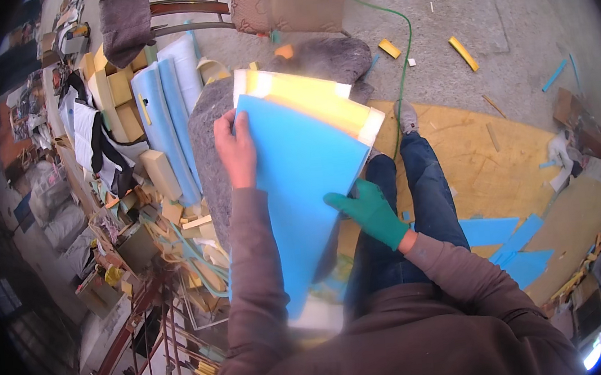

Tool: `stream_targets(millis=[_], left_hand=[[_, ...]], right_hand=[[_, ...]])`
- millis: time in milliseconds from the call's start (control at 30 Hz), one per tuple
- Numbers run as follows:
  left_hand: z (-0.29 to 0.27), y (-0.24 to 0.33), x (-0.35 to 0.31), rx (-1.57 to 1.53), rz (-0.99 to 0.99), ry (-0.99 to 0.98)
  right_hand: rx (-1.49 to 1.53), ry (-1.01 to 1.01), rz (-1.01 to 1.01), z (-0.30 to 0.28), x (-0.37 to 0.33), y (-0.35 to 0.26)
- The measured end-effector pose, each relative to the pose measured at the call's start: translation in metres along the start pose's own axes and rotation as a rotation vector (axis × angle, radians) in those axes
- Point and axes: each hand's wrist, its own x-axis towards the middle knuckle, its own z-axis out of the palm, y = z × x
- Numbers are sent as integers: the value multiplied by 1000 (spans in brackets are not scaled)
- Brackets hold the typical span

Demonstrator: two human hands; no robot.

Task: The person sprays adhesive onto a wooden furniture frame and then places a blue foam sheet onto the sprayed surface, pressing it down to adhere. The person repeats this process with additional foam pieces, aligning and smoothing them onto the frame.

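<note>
A large blue foam sheet (305,165) lies slanted in front of me, its narrow end toward my body. My bare left hand (237,150) grips its left edge near the far corner, with the thumb over the edge. On the opposite edge, my right hand (372,217) in a green glove holds the sheet, thumb on top; its other fingers are partly hidden. Just beyond and partly beneath the sheet shows a yellow foam piece (314,103) with white edges. Both rest over a dark grey fabric-covered surface (207,131).
At left stand folded blue foam sheets (164,121) and yellow foam blocks (121,89). A green hose (409,39) runs across the concrete floor. Blue offcuts (512,239) lie on a tan board (485,155) at right. A metal-framed chair (189,9) stands at the top.
</note>
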Motion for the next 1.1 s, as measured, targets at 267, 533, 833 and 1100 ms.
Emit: stream_targets(millis=[267, 533, 833, 1100], left_hand=[[0, 6, -3, 86, 42, -22], [13, -6, 8, 70, 62, -72], [17, -4, 3, 112, 104, -85], [23, 1, -1, 252, 189, -54]], right_hand=[[-64, -54, 55, -7, -3, -11], [-105, -11, 81, -14, -9, -28], [-109, -57, 124, -24, -14, -34], [-84, -112, 204, -27, -10, -34]])
